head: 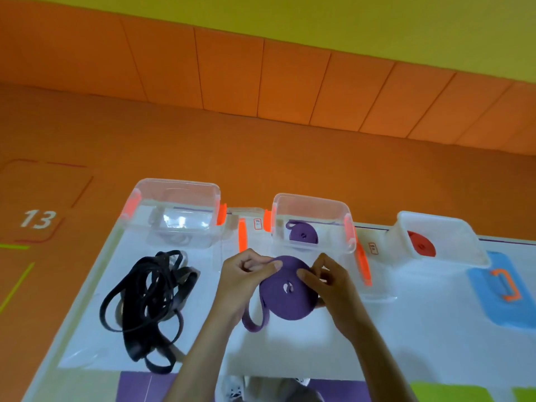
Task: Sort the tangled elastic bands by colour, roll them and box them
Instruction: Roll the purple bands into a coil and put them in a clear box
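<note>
Between my hands is a purple elastic band [285,288] wound into a flat roll, with a loose tail looping down toward the table. My left hand [246,274] pinches the roll's top left edge. My right hand [324,280] grips its right side. Just behind stands a clear box [313,204] with one purple roll [303,235] inside. A clear box [441,224] at the right holds a red roll [422,243]. The left clear box [174,185] has no roll that I can see. A tangle of black bands [148,306] lies on the table at the left.
Clear lids with orange clips [364,268] lie beside the boxes. A blue lid with an orange handle [501,288] lies at the far right. The white table [406,343] ends close to me, with orange floor beyond the boxes and a "13" mark [39,219] at the left.
</note>
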`<action>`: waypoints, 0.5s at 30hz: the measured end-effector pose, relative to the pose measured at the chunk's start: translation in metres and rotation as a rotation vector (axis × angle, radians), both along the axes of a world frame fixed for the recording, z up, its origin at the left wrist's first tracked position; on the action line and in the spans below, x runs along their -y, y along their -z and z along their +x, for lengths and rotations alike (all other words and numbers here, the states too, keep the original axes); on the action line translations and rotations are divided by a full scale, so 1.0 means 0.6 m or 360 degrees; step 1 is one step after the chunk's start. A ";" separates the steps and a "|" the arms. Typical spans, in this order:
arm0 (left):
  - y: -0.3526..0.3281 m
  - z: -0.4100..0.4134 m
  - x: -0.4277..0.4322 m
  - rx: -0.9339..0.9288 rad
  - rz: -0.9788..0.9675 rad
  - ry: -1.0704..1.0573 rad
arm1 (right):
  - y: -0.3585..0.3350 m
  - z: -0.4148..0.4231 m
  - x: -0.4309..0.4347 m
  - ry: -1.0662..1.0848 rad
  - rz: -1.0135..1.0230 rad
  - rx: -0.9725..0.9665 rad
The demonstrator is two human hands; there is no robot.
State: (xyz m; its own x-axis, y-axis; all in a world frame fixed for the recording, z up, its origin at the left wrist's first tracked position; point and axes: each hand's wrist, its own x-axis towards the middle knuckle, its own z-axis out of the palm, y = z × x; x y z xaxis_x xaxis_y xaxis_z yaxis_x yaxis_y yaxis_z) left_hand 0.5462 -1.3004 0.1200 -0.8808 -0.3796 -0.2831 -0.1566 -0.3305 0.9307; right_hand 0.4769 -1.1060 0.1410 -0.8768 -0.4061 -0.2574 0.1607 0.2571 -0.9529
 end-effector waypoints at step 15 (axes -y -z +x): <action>-0.013 0.018 0.044 0.0037 -0.0152 0.0247 | -0.004 0.016 0.014 0.0222 -0.0336 -0.0097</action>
